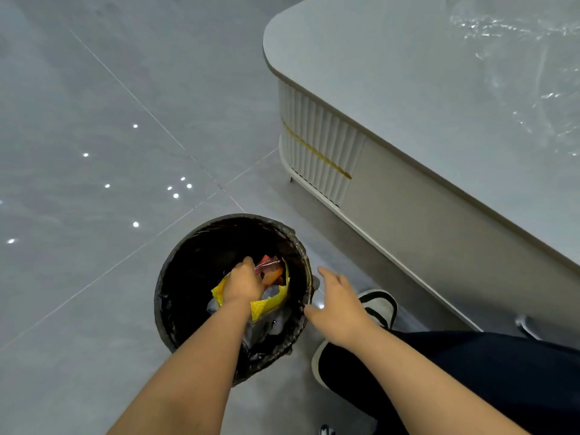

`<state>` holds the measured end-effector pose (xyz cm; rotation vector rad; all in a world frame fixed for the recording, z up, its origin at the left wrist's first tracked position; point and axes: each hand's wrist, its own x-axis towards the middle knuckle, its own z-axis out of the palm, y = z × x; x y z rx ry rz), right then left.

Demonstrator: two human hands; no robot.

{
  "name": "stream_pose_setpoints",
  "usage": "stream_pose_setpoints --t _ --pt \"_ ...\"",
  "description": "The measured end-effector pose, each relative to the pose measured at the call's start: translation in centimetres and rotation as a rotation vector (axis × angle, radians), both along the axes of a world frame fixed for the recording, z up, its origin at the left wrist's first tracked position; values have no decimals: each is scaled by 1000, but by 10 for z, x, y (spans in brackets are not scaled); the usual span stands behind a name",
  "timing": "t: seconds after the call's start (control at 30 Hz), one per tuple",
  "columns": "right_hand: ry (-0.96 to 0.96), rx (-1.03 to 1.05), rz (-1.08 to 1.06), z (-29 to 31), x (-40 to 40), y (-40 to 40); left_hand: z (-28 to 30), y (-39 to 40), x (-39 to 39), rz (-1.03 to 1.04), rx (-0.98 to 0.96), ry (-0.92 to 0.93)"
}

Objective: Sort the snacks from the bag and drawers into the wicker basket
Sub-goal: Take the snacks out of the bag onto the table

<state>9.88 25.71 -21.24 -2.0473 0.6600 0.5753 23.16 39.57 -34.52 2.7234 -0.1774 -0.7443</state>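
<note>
Wrappers fill the black-lined bin (233, 296) on the floor, near the low white table (408, 98). The left hand (243, 285) reaches inside it, fingers curled round a red-orange packet (270, 271) that lies over a yellow bag (273, 301). The right hand (339, 304) hovers spread and holding nothing, just right of the rim. No wicker basket is in view. Risk: slick foil could slip from that 1-handed pinch, or the yellow bag could snag and lift with it.

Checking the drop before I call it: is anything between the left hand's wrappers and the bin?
Nothing visible. The left hand grips the wrappers right above the open bin. The right hand hovers open beside the rim, clear of the opening.
</note>
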Motion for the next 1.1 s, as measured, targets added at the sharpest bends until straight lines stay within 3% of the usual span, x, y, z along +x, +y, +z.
stream_pose_setpoints --t 0.1,0.2,0.7,0.93,1.1 --pt "-4 22 -20 -3 -3 -5 -7 -5 0 -124 248 7" --pt "-34 42 -40 -3 -2 -6 -3 -6 2 -97 287 9" --pt "-237 25 -127 58 -13 -8 98 2 -24 -46 -263 -70" --pt "-390 -15 -403 110 -44 -29 174 -12 -51 -263 -384 -51" --pt "-590 146 -645 169 -94 -48 247 -47 -81 -453 -493 -70"
